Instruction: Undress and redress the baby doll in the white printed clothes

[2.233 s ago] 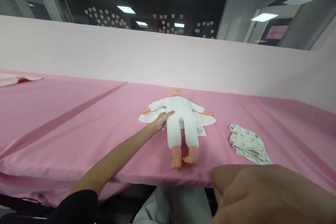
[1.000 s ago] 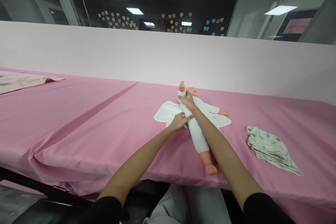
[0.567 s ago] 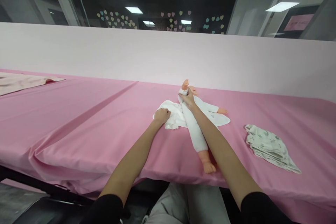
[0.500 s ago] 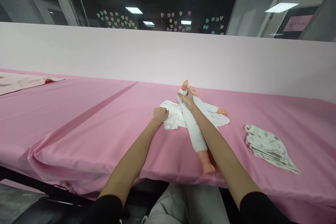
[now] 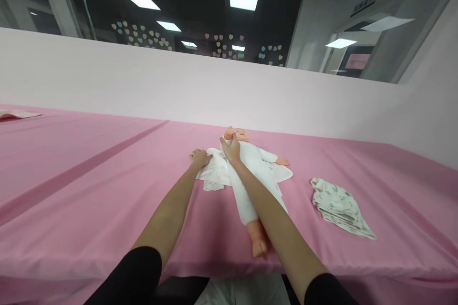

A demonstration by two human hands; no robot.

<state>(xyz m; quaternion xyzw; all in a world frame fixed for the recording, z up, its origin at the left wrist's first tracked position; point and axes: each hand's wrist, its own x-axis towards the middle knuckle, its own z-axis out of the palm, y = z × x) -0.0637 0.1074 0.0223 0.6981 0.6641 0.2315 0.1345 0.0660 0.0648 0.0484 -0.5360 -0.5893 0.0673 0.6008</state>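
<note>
A baby doll (image 5: 252, 167) in a white sleepsuit lies on its back on the pink table cover (image 5: 89, 186), feet toward me, on top of a white cloth (image 5: 216, 175). My right hand (image 5: 231, 148) is closed around the doll's raised left-side limb near its head. My left hand (image 5: 200, 157) is closed on the bunched left edge of the white cloth beside the doll. One bare foot (image 5: 258, 244) points at the table's near edge.
A folded patterned cloth (image 5: 339, 207) lies to the right of the doll. A pale pink partition wall (image 5: 143, 86) runs along the far side of the table. A light cloth (image 5: 16, 114) lies at the far left edge.
My right hand came in and lifted one doll limb up toward the head. My left hand gathered the cloth's left edge inward. The camera view has tilted and shifted left.
</note>
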